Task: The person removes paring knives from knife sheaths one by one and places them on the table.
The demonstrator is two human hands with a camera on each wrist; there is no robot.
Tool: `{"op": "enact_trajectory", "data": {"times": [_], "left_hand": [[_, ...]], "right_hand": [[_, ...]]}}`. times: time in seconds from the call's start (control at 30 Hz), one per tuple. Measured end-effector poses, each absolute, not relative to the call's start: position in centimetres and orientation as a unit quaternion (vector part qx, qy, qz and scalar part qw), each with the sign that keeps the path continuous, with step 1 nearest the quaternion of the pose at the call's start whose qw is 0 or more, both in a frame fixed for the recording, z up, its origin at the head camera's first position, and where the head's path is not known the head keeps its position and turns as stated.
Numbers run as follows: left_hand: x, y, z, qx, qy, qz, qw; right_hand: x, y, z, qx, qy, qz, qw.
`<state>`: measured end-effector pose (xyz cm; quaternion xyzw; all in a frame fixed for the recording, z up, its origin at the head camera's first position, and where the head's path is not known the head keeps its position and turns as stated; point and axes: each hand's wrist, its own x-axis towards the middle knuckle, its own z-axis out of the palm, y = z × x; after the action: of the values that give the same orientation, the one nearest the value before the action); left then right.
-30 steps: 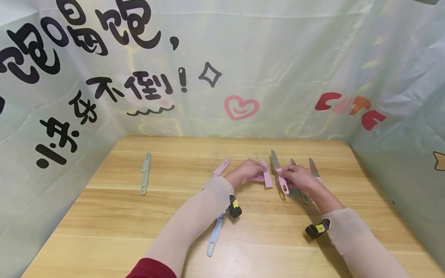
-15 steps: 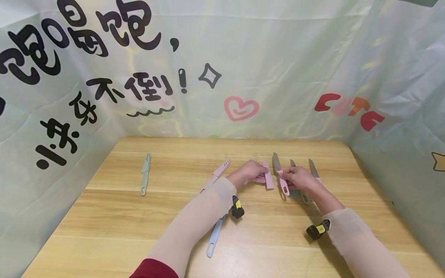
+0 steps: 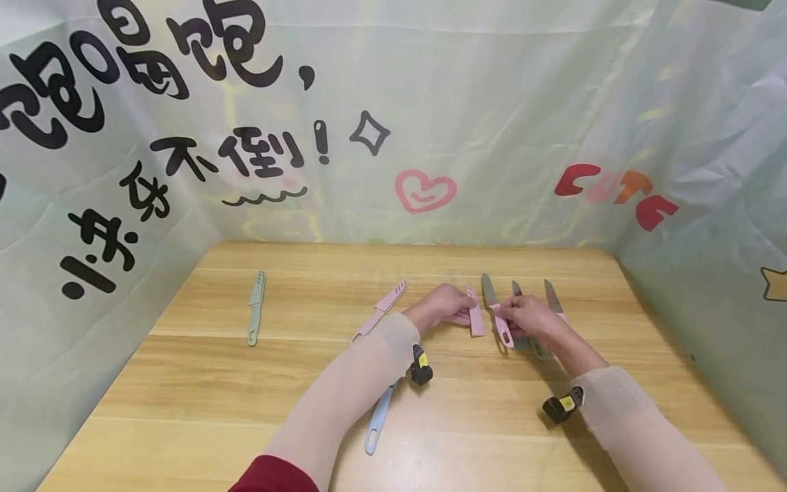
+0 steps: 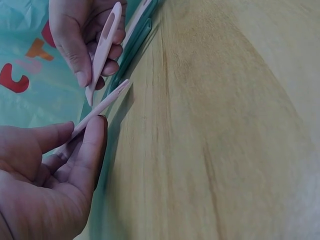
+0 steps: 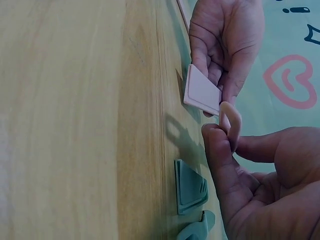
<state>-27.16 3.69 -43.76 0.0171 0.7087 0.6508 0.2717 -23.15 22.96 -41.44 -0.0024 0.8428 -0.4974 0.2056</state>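
In the head view my left hand (image 3: 444,304) pinches a pink knife sheath (image 3: 477,322) between thumb and fingers. Just right of it, my right hand (image 3: 527,314) holds a pink-handled knife (image 3: 504,333) by its handle, the bare grey blade pointing away from me. Sheath and knife are side by side, apart in the head view. Below the right hand lie a green sheath (image 5: 190,187) and a green-handled knife (image 3: 540,351), both partly hidden. Farther right, another bare-bladed knife (image 3: 553,296) with a pink handle is partly covered by the right hand and wrist.
A sheathed green knife (image 3: 255,307) lies at the left of the wooden table (image 3: 203,389). In the middle, a sheathed pink knife (image 3: 391,298) and a blue-handled knife (image 3: 378,424) are partly hidden by my left arm. Printed cloth (image 3: 504,123) walls the back and sides.
My left hand has shifted slightly right with the pink sheath. The pink-handled knife in my right hand has come slightly toward me. Both grips look the same.
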Motion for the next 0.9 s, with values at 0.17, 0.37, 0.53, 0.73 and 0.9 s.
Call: {"op": "enact_trajectory", "data": {"times": [0.17, 0.37, 0.53, 0.73, 0.9], "left_hand": [[-27.25, 3.77, -43.82, 0.018, 0.709, 0.65, 0.273], [-27.29, 3.77, -43.92, 0.018, 0.711, 0.647, 0.275], [-27.14, 3.79, -43.66, 0.018, 0.718, 0.638, 0.276], [-26.83, 3.94, -43.39, 0.014, 0.73, 0.627, 0.271], [-26.6, 4.14, -43.14, 0.011, 0.752, 0.606, 0.258]], "right_hand": [[-23.18, 22.94, -41.42, -0.004, 0.845, -0.493, 0.207], [-23.14, 22.85, -41.34, -0.002, 0.844, -0.492, 0.212], [-23.14, 22.79, -41.29, 0.001, 0.846, -0.486, 0.219], [-23.14, 22.79, -41.4, 0.001, 0.853, -0.473, 0.221], [-23.3, 22.83, -41.57, 0.006, 0.858, -0.465, 0.219]]}}
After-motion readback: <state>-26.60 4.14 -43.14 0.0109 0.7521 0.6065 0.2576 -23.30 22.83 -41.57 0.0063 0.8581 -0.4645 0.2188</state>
